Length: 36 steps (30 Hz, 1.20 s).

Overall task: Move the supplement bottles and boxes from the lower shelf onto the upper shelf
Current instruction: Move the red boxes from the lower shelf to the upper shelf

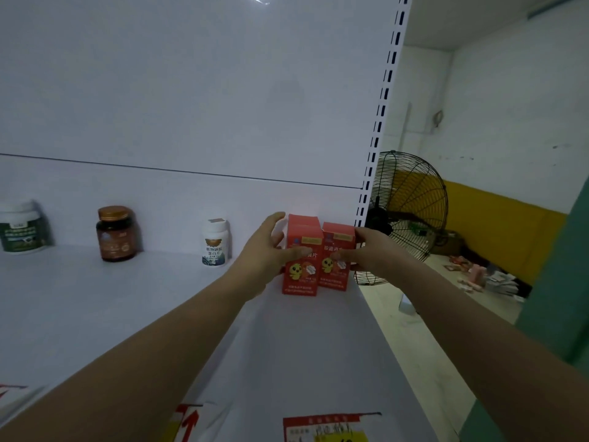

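Note:
Two red supplement boxes stand side by side at the right end of the white upper shelf (95, 314). My left hand (264, 260) grips the left red box (301, 275), thumb across its front. My right hand (373, 250) grips the right red box (334, 272) from its right side. Further left on the same shelf stand a small white bottle (216, 242), a brown bottle with a copper cap (115, 233) and a white jar with a green label (23, 228). The lower shelf is out of view.
The shelf's slotted upright (379, 122) runs up right behind the boxes. Beyond the shelf end stands a black wire-cage fan (411, 215). Small items lie scattered on a surface at the far right (484, 275). Price labels (328, 429) sit on the shelf's front edge.

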{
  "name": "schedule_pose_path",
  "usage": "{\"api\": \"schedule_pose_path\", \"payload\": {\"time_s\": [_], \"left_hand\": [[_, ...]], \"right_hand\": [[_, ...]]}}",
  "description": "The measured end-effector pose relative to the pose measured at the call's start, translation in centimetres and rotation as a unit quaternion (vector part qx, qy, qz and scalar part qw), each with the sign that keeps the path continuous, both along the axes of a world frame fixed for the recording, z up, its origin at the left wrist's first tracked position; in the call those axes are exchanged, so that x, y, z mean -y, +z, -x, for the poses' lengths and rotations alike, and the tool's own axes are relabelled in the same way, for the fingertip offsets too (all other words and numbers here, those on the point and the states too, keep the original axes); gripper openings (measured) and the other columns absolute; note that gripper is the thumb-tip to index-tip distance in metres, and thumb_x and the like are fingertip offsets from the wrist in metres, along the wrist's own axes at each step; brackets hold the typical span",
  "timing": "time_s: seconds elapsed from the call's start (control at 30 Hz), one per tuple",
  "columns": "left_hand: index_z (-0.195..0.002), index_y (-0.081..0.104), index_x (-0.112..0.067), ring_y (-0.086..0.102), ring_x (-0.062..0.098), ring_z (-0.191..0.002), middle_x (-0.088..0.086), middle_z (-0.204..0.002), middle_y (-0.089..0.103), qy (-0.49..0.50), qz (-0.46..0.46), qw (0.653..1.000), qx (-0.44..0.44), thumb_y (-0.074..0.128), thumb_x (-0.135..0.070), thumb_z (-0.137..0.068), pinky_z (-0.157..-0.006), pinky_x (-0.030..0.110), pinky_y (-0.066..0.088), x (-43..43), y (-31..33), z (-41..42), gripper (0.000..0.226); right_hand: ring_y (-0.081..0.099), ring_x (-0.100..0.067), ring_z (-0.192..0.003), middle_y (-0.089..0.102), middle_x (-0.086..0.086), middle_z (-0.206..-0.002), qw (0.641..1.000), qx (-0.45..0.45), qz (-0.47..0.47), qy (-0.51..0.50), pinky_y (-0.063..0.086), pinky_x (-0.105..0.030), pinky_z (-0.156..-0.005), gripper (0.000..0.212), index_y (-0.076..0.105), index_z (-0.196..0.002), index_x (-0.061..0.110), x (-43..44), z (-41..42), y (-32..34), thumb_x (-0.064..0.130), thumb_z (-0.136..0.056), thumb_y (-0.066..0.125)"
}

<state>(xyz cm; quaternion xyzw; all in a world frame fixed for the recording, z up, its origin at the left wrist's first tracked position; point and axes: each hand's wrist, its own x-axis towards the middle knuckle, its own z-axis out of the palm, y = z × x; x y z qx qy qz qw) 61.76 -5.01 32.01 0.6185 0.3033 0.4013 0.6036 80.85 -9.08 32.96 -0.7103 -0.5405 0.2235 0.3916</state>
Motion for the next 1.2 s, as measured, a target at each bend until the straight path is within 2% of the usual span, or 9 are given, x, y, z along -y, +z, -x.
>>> {"api": "schedule_pose_path", "payload": {"time_s": [0.13,0.2,0.3,0.43,0.53,0.87,1.03,1.1,1.2], "left_hand": [[-0.132,0.049,-0.015,0.058,0.024,-0.118,0.008,-0.127,0.061,-0.018,-0.047,0.995,-0.086,0.071,0.003,-0.077,-0.095,0.043,0.051,-0.4,-0.5,0.1,0.062],[-0.125,0.056,-0.011,0.061,0.022,-0.112,0.008,-0.12,0.065,-0.016,-0.062,0.992,-0.107,0.071,0.003,-0.076,-0.099,0.042,0.049,-0.6,-0.6,0.1,0.053],[-0.122,0.059,-0.012,0.061,0.021,-0.112,0.007,-0.118,0.066,-0.015,-0.075,0.989,-0.126,0.072,0.0,-0.077,-0.099,0.042,0.049,-0.8,-0.5,0.0,0.049],[-0.122,0.059,-0.013,0.061,0.02,-0.113,0.005,-0.12,0.066,-0.011,-0.098,0.983,-0.152,0.073,-0.005,-0.078,-0.1,0.043,0.048,-1.1,-0.6,-0.1,0.047],[-0.124,0.058,-0.013,0.06,0.021,-0.114,0.005,-0.122,0.065,-0.012,-0.106,0.979,-0.172,0.073,-0.009,-0.079,-0.101,0.045,0.047,-1.3,-0.6,-0.2,0.048],[-0.123,0.057,-0.014,0.06,0.019,-0.113,0.003,-0.123,0.064,0.003,-0.135,0.964,-0.228,0.072,-0.01,-0.08,-0.1,0.034,0.047,-0.8,-0.5,-0.3,0.046],[-0.123,0.053,-0.013,0.061,0.02,-0.107,0.005,-0.122,0.064,0.053,-0.185,0.925,-0.326,0.071,-0.019,-0.079,-0.086,0.027,0.048,0.1,-0.9,-0.7,0.048],[-0.123,0.051,-0.008,0.059,0.023,-0.108,0.009,-0.123,0.061,0.066,-0.185,0.906,-0.374,0.069,-0.022,-0.082,-0.081,0.026,0.046,0.9,-0.9,-0.7,0.047],[-0.121,0.053,-0.002,0.058,0.026,-0.111,0.014,-0.123,0.06,0.055,-0.186,0.857,-0.478,0.064,-0.021,-0.086,-0.075,0.024,0.041,2.5,-0.2,0.3,0.041]], "right_hand": [[0.065,-0.021,-0.096,0.063,0.008,-0.09,1.0,0.01,-0.005,0.008,0.055,-0.042,-0.09,0.036,0.059,-0.11,0.018,-0.5,-0.1,0.1,0.015,-0.078,0.074],[0.064,-0.017,-0.091,0.06,0.01,-0.088,1.0,0.015,-0.023,0.001,0.056,-0.039,-0.087,0.036,0.055,-0.108,0.018,-0.8,-0.1,0.1,0.015,-0.078,0.074],[0.06,-0.008,-0.078,0.057,0.01,-0.083,0.998,0.035,-0.048,-0.007,0.055,-0.032,-0.08,0.026,0.053,-0.093,0.02,-0.7,0.1,0.2,0.012,-0.079,0.074],[0.059,-0.015,-0.088,0.059,0.001,-0.097,0.994,0.056,-0.082,-0.033,0.051,-0.022,-0.066,0.047,0.054,-0.114,0.01,-0.8,0.2,-0.1,0.012,-0.074,0.078],[0.058,-0.013,-0.085,0.059,0.0,-0.099,0.991,0.072,-0.102,-0.05,0.042,-0.014,-0.057,0.046,0.052,-0.11,0.009,-1.0,0.0,-0.3,0.012,-0.073,0.079],[0.059,-0.016,-0.095,0.06,0.001,-0.1,0.987,0.149,-0.052,-0.034,0.05,-0.025,-0.077,0.042,0.052,-0.117,0.01,-1.1,0.3,-0.6,0.02,-0.081,0.071],[0.058,-0.016,-0.081,0.068,-0.004,-0.105,0.973,0.226,0.018,-0.039,0.032,-0.014,-0.048,0.035,0.061,-0.113,0.012,-1.2,1.1,-0.8,0.031,-0.084,0.065],[0.062,-0.023,-0.093,0.067,-0.011,-0.111,0.952,0.295,0.069,-0.033,0.036,-0.021,-0.053,0.033,0.061,-0.114,0.008,-0.3,2.1,-0.4,0.032,-0.092,0.054],[0.056,-0.026,-0.115,0.061,-0.012,-0.122,0.905,0.404,0.133,-0.006,0.044,-0.028,-0.083,0.037,0.058,-0.122,0.01,2.3,3.7,0.7,0.034,-0.097,0.043]]}}
